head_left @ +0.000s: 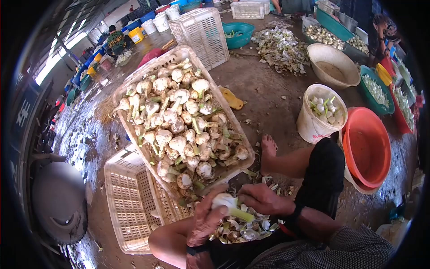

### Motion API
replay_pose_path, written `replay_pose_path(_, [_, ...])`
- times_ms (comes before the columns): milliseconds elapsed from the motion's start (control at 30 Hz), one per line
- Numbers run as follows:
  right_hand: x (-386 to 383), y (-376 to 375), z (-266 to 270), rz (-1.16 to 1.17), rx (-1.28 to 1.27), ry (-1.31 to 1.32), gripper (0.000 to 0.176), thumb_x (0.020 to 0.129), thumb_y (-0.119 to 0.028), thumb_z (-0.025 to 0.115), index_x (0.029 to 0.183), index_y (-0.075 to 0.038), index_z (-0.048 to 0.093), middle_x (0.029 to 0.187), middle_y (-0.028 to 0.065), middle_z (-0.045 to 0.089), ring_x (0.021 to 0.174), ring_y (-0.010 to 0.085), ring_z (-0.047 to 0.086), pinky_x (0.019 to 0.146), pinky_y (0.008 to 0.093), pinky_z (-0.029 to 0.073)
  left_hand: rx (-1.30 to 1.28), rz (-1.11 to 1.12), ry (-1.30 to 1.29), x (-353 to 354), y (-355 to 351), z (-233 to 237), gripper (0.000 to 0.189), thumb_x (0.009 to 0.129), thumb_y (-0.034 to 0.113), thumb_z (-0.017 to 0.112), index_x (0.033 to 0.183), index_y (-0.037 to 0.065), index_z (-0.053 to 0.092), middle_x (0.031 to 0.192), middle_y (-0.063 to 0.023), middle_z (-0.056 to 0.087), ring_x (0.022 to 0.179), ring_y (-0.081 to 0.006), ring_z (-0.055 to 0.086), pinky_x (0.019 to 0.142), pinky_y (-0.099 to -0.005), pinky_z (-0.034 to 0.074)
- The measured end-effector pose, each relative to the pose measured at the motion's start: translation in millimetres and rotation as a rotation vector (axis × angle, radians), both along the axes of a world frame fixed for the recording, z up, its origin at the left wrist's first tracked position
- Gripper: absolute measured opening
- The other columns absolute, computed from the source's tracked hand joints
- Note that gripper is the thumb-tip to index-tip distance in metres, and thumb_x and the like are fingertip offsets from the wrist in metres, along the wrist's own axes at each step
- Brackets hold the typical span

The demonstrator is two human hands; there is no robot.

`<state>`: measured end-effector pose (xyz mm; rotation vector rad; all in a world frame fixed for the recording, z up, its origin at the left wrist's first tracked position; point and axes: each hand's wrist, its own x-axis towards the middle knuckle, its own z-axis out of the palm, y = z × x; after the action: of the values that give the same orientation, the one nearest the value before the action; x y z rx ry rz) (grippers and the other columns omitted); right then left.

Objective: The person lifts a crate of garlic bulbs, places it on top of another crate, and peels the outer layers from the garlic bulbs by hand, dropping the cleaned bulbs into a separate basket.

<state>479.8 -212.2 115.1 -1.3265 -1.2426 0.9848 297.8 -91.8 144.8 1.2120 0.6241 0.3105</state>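
Observation:
A garlic bulb (225, 201), pale and white with a short green stem, is held above my lap. My left hand (204, 219) is closed around it from the left side. My right hand (263, 199) is beside the bulb with its fingers pressed together; what they grip is hidden. Loose garlic skins (244, 229) lie in a heap below both hands. Just ahead is a crate (239, 145) heaped with unpeeled garlic bulbs (178, 143), their roots and cut stems still on.
An upturned-edge empty crate (127, 197) sits at left. A white bucket (313, 121) of peeled garlic and a red basin (369, 148) stand at right. Farther off are a beige basin (333, 67), a skin pile (280, 47) and another person (116, 41).

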Motion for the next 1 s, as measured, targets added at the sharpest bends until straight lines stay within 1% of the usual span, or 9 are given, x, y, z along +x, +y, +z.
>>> replay_pose_path(67, [-2.1,7.3,-17.9,-0.171,0.209,-0.262,0.011,0.092,-0.011,0.059,0.091,0.0,0.057,0.076,0.0189,0.058,0.071,0.0399,0.06,0.062,0.0436,0.048,0.135,-0.039,0.03,1.0,0.2,-5.1,0.077,0.08,0.039,0.076,0.137,-0.004,0.046,0.107,-0.0166,0.064,0.1,-0.0267,0.063,0.091,-0.0404,0.051])
replay_pose_path(233, [22.5,11.2,-58.1,-0.496,-0.088,-0.354,0.013,0.089,-0.012,0.062,0.093,0.0,0.062,0.084,0.0186,0.064,0.073,0.0351,0.065,0.063,0.0408,0.05,-0.096,-0.129,-0.217,-13.3,3.3,13.2,0.079,0.076,0.04,0.076,0.138,-0.001,0.047,0.115,-0.0184,0.063,0.097,-0.0233,0.063,0.084,-0.0333,0.051])
replay_pose_path(300, [29.8,7.9,-60.2,0.084,-0.067,-0.465,0.021,0.091,-0.021,0.059,0.096,-0.001,0.061,0.079,0.0198,0.061,0.072,0.0355,0.063,0.066,0.0425,0.05,-0.089,-0.078,-0.331,-10.9,2.4,15.6,0.081,0.075,0.04,0.077,0.138,-0.001,0.046,0.115,-0.0201,0.063,0.097,-0.025,0.064,0.083,-0.0363,0.053])
replay_pose_path(333, [28.2,4.6,-59.9,0.35,-0.164,-0.369,0.028,0.091,-0.026,0.061,0.098,0.001,0.062,0.082,0.0192,0.064,0.073,0.0324,0.064,0.068,0.0408,0.051,-0.137,-0.03,-0.34,-9.3,1.1,21.1,0.078,0.074,0.032,0.079,0.137,-0.001,0.047,0.117,-0.0202,0.062,0.1,-0.0268,0.064,0.087,-0.039,0.054])
replay_pose_path(433, [14.1,5.1,-31.7,0.406,-0.144,-0.21,0.034,0.092,-0.031,0.061,0.099,0.003,0.063,0.084,0.0165,0.066,0.075,0.029,0.065,0.069,0.039,0.052,0.045,0.122,-0.307,-6.2,1.3,14.1,0.077,0.07,0.027,0.078,0.136,0.0,0.049,0.123,-0.0242,0.059,0.103,-0.0329,0.065,0.083,-0.0418,0.057])
replay_pose_path(467, [9.8,3.3,-24.0,0.416,-0.145,-0.209,0.034,0.092,-0.031,0.061,0.099,0.003,0.063,0.084,0.0165,0.066,0.075,0.029,0.065,0.069,0.039,0.052,-0.06,0.11,-0.311,-10.1,2.0,22.9,0.075,0.067,0.007,0.082,0.135,0.0,0.05,0.129,-0.0183,0.057,0.112,-0.0271,0.061,0.095,-0.0392,0.051])
replay_pose_path(600, [-2.4,-1.3,-7.9,0.283,-0.302,0.681,0.041,0.099,-0.04,0.054,0.096,-0.002,0.068,0.068,0.0027,0.064,0.058,0.0074,0.06,0.054,0.0211,0.045,0.133,0.03,-0.332,-9.1,8.7,13.5,0.078,0.06,-0.008,0.076,0.133,0.004,0.054,0.137,-0.0131,0.051,0.125,-0.0247,0.053,0.103,-0.0374,0.046])
replay_pose_path(933, [-9.1,-3.8,4.1,0.265,-0.275,0.847,0.033,0.099,-0.031,0.055,0.095,-0.001,0.067,0.069,0.0001,0.062,0.056,0.006,0.057,0.05,0.0213,0.043,0.358,-0.039,-0.38,-3.1,9.5,-1.8,0.071,0.065,-0.011,0.078,0.13,0.005,0.055,0.135,-0.0146,0.052,0.125,-0.0243,0.052,0.104,-0.0371,0.045])
replay_pose_path(1000, [-7.9,-3.0,11.3,0.131,-0.196,0.608,0.027,0.099,-0.025,0.054,0.094,-0.001,0.066,0.069,-0.0002,0.062,0.057,0.0062,0.058,0.051,0.0218,0.044,0.196,0.065,-0.171,-3.5,4.2,-2.1,0.073,0.067,-0.011,0.078,0.133,0.004,0.051,0.134,-0.0138,0.053,0.122,-0.024,0.053,0.104,-0.0381,0.045])
